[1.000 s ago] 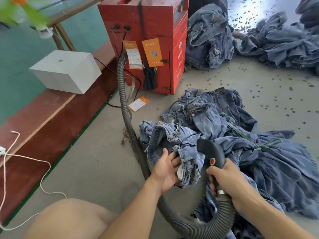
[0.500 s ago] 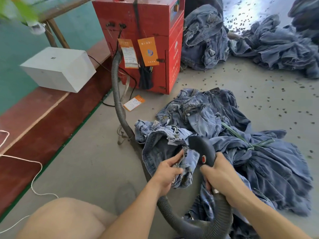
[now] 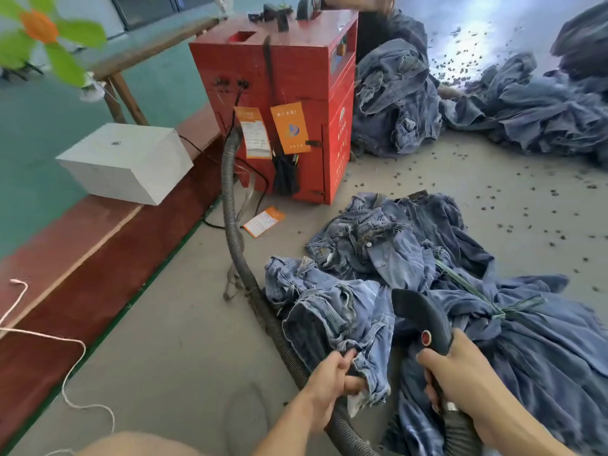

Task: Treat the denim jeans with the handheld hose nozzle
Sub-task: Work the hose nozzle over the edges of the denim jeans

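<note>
The denim jeans (image 3: 332, 311) lie in a crumpled heap on the floor (image 3: 171, 350), near the person and a little right of the middle, with more denim spread behind and to the right of them. The left hand (image 3: 332, 376) pinches a frayed edge of the jeans, its fingers curled round the cloth, so this grip is pressed together on the fabric. The right hand (image 3: 460, 373) is wrapped round the handle of the hose nozzle (image 3: 419, 315), its fingers closed on it; the dark head of the nozzle points up and away over the heap, and a red button shows on the handle just above the hand. The ribbed hose (image 3: 237, 251) runs from the nozzle under the hands and back along the floor to the red machine (image 3: 289, 103) on the far side. Denim of this kind is probably soft but rather heavy and thick; it folds and sags, so one pinch likely lifts only a part of it. It is not fragile and not slippery, but the frayed edge may be weaker than a seam. A better place to hold seems to be the waistband or a thick seam, where the cloth is double. The nozzle looks stiff and easy to hold, yet the long hose may pull on the wrist and drag over the jeans.
</note>
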Action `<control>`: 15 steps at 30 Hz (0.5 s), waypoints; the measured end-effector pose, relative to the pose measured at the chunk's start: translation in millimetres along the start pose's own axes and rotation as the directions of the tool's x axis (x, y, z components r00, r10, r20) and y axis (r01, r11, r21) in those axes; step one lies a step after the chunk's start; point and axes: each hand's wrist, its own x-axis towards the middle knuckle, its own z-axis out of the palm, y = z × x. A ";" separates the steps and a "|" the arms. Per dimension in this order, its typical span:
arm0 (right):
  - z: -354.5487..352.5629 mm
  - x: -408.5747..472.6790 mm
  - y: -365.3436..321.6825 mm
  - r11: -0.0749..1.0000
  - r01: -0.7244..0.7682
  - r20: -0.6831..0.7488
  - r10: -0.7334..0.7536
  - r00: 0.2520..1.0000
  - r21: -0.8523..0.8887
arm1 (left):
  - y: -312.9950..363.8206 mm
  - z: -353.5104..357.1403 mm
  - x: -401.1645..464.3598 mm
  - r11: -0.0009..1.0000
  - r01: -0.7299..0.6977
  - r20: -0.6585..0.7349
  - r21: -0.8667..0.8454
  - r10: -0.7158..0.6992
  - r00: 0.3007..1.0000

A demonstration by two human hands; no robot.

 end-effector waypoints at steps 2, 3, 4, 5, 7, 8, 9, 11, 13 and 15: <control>-2.4 2.5 -0.7 0.999 -0.022 0.025 0.023 0.999 -0.047 | 13.6 0.7 10.1 0.992 0.096 -0.017 0.082 -0.094 0.995; -1.4 3.6 -2.2 0.997 -0.021 0.041 0.024 0.999 -0.078 | 21.6 0.7 14.6 0.983 0.123 -0.039 0.136 -0.119 0.992; 0.8 5.1 -3.2 0.995 -0.017 0.064 0.024 0.998 -0.100 | 29.5 1.2 17.3 0.973 0.145 -0.093 0.179 -0.131 0.987; 2.8 6.1 -4.7 0.994 -0.017 0.095 0.028 0.995 -0.109 | 34.1 1.7 20.9 0.963 0.159 -0.184 0.216 -0.120 0.976; 7.1 7.6 -6.0 0.995 -0.020 0.160 0.036 0.987 -0.097 | 28.0 0.6 33.6 0.959 0.110 -0.364 0.260 -0.008 0.931; 9.2 8.5 -6.3 0.996 -0.024 0.182 0.039 0.982 -0.086 | 22.6 -0.4 39.2 0.969 0.082 -0.418 0.232 0.023 0.908; 11.5 8.0 -6.9 0.997 -0.032 0.197 0.046 0.979 -0.074 | 17.1 -1.8 41.5 0.980 0.059 -0.445 0.191 0.033 0.895; 14.9 9.9 -7.5 0.998 -0.050 0.196 0.054 0.979 -0.028 | 8.0 -4.1 44.9 0.985 0.073 -0.476 0.155 0.010 0.879; 15.8 15.2 -9.1 0.998 -0.061 0.172 0.054 0.984 0.034 | 3.2 -6.7 48.7 0.990 0.098 -0.509 0.101 -0.033 0.860; 13.9 20.9 -14.1 0.995 -0.064 0.164 0.051 0.985 0.077 | 10.1 -5.9 47.4 0.997 0.032 -0.510 -0.071 -0.063 0.858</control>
